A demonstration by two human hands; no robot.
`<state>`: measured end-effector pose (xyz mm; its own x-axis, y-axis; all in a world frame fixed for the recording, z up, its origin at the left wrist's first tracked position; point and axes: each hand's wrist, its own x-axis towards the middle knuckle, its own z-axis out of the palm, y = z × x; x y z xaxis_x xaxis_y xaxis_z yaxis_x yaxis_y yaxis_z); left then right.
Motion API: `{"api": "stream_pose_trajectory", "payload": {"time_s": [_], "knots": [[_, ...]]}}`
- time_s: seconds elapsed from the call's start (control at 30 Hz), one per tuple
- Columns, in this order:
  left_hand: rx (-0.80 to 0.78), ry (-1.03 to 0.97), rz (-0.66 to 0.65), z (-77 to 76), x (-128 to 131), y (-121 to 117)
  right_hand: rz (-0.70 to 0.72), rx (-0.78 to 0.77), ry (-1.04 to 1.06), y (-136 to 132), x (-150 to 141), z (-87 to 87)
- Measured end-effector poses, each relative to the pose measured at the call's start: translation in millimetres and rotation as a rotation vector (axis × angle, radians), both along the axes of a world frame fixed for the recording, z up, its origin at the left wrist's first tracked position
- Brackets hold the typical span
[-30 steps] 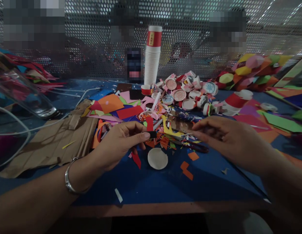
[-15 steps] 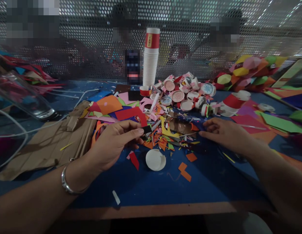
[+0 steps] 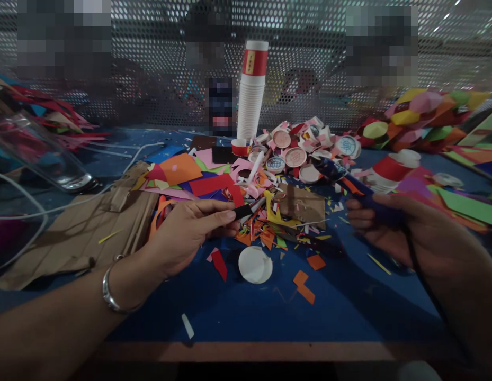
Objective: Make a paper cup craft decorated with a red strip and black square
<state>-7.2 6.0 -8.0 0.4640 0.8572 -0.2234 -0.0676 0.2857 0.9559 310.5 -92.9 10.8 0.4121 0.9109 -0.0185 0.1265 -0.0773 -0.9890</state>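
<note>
Between the thumb and fingertips of my left hand [image 3: 188, 230] is a small black piece of paper [image 3: 242, 212], held over the heap of scraps. My right hand [image 3: 422, 230] is closed round a blue hot glue gun [image 3: 363, 197] with an orange trigger and a dark cord hanging down. Its tip points left and away, toward the pile of cut cup bottoms [image 3: 295, 157]. A white paper disc [image 3: 254, 264] lies on the blue table [image 3: 246, 317] in front of my hands, with orange scraps [image 3: 304, 288] to its right.
A tall stack of paper cups [image 3: 251, 100] stands at the back before a perforated metal screen [image 3: 150, 69]. Flattened cardboard [image 3: 79, 233] and a clear glass [image 3: 51, 153] are at left. Colourful paper shapes [image 3: 420, 121] sit back right. People show dimly behind the screen.
My right hand has picked the glue gun up off the scrap heap and moved right with it, uncovering brown cardboard. The left hand still holds the black paper.
</note>
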Motion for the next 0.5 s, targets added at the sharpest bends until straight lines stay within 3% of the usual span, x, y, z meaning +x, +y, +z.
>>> {"api": "stream_pose_trajectory", "payload": {"time_s": [0.2, 0.33, 0.5], "knots": [[-0.018, -0.01, 0.013, -0.3, 1, 0, -0.05, -0.041, 0.518, -4, -15, 7.5], [-0.021, -0.009, 0.01, 0.3, 2, 0, 0.105, -0.032, 0.387, -4, -21, 8.3], [-0.026, -0.005, -0.023, -0.7, 2, 0, 0.21, -0.006, 0.275, 0, -18, -3.3]]}}
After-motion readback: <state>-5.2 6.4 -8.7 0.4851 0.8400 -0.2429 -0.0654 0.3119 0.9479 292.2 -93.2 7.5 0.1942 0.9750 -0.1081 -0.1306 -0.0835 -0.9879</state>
